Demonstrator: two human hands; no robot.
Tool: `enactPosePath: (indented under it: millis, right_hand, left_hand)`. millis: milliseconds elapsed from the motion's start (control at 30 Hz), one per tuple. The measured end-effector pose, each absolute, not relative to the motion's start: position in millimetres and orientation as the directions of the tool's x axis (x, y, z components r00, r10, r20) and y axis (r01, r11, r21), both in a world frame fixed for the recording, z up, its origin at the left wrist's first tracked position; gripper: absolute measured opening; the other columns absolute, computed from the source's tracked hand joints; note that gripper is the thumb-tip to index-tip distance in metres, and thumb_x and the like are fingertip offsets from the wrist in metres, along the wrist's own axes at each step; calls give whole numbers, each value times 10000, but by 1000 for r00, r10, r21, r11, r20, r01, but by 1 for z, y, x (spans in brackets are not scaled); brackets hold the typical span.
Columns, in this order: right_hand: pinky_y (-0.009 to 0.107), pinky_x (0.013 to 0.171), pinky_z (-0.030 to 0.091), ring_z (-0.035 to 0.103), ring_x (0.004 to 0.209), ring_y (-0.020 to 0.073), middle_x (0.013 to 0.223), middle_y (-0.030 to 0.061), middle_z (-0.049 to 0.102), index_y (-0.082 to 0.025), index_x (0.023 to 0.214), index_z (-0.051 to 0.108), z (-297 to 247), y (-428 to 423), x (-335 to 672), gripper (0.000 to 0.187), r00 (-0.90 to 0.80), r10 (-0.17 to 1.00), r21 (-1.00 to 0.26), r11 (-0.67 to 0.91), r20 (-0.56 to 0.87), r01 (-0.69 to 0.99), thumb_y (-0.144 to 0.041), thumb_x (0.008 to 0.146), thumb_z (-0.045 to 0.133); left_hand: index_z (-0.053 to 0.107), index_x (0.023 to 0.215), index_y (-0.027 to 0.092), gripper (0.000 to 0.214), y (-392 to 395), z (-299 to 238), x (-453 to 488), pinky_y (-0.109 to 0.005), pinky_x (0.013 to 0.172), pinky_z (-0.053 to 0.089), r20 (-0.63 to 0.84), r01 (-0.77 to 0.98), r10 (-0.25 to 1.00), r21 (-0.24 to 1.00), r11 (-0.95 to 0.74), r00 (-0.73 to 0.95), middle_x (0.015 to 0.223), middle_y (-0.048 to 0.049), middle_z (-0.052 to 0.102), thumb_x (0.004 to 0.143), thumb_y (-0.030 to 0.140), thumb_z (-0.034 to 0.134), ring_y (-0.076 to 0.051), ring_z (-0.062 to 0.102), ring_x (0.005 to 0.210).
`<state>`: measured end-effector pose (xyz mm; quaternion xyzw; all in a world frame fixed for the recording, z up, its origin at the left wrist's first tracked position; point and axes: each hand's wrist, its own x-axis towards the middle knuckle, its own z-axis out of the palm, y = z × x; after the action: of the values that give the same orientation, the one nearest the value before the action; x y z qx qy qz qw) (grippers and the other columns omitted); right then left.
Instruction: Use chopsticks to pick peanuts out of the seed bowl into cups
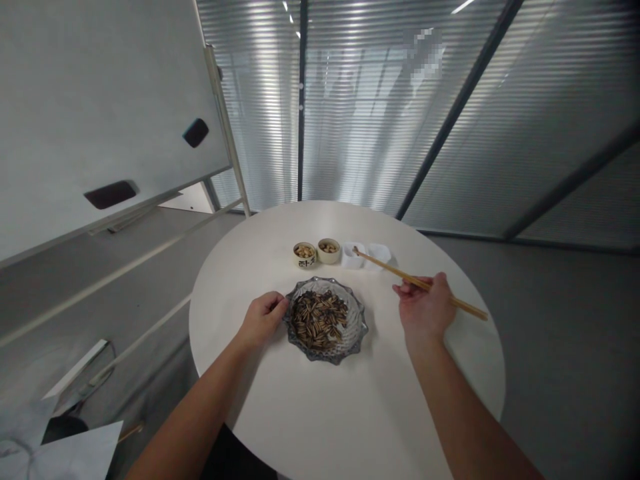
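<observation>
A scalloped clear glass bowl (356, 327) on the round table holds striped sunflower seeds (319, 321). At its left rim is my left hand (264, 313), fingers curled closed and gripping the edge. My right hand (427, 305) is closed around wooden chopsticks (390, 268), whose tips point left and away from me. Those tips are over the left compartment of a white two-compartment dish (379, 253). Something small and brown shows at the tips, too small to name. Left of the dish stand two small round cups (305, 263) (329, 257) with light-brown pieces inside, perhaps peanuts.
A round white table (320, 413) carries all these things. On the left stands a whiteboard (100, 87) with two dark erasers (111, 195) (195, 133) on it. Behind the table is a glass partition with blinds (350, 133). Papers (75, 450) lie at the lower left.
</observation>
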<state>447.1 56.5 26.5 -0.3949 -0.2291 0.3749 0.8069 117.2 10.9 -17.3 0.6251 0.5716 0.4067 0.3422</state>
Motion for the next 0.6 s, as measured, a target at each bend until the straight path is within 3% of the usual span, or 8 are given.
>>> enactPosePath:
  millis: [167,333,467,600]
  right_hand:
    - [292,428,585,622,377,155,484,-20,610,-181,667,598,29,74,447,480,718,629,-848,520,298,-103,-594,911,596]
    - [265,464,588,682,444,166,531,-7,649,-164,760,630,19,77,442,516,612,676,-890,444,410,105,-652,918,573]
    - [277,490,604,699,470,167,587,-11,672,-169,818,623,12,78,440,518,547,728,-901,416,412,124,-676,911,567]
    - [291,484,611,698,455,171,600,-16,674,-169,851,621,12,79,441,525,530,767,-908,420,362,13,-690,898,578]
  left_hand:
    - [609,711,183,363,12,-20,117,-253,603,369,127,439,992,891,-119,12,644,13,538,917,476,548,-143,488,649]
    - [624,713,182,353,13,-21,117,-254,596,359,123,434,992,893,-116,12,636,17,534,914,463,550,-141,486,640]
    - [630,719,181,350,12,-20,117,-257,606,368,121,437,993,892,-113,9,645,13,549,912,462,551,-144,498,647]
    - [631,727,181,361,12,-19,116,-257,615,378,124,442,992,889,-119,18,654,12,558,918,474,544,-145,509,655]
